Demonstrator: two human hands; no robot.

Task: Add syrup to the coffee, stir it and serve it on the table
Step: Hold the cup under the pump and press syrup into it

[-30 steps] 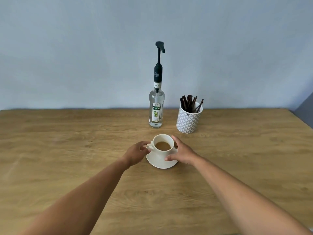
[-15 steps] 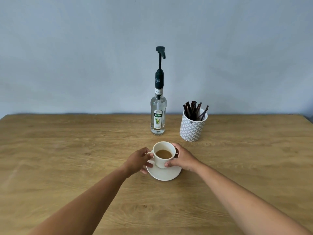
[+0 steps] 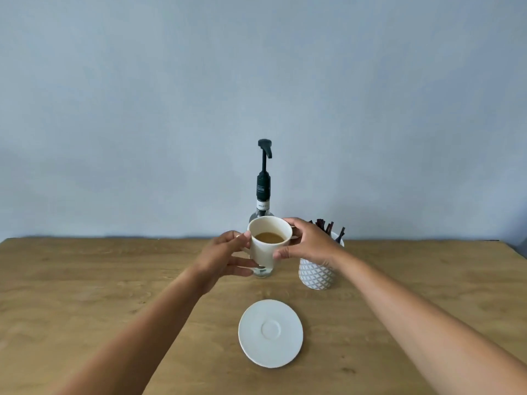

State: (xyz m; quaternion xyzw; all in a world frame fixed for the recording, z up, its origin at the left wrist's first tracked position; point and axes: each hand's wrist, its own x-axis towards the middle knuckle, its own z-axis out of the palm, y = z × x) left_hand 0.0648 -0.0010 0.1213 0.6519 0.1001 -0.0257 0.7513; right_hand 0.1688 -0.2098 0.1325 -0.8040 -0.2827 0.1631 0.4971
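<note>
Above saucer [image 3: 270, 333], both hands' fingers pinch cup [image 3: 265, 252] w/ coffee [image 3: 269, 238]; patterned pot [image 3: 315, 275] holds stirrers [image 3: 328, 228].

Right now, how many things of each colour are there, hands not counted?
White: 3, the cup, the saucer and the patterned holder.
Clear glass with black pump: 1, the syrup bottle.
Dark stir sticks: number unclear.
Total: 4, plus sticks.

Soft, even daylight, faint shadows, slight blur, wide-angle bending at the edges.
</note>
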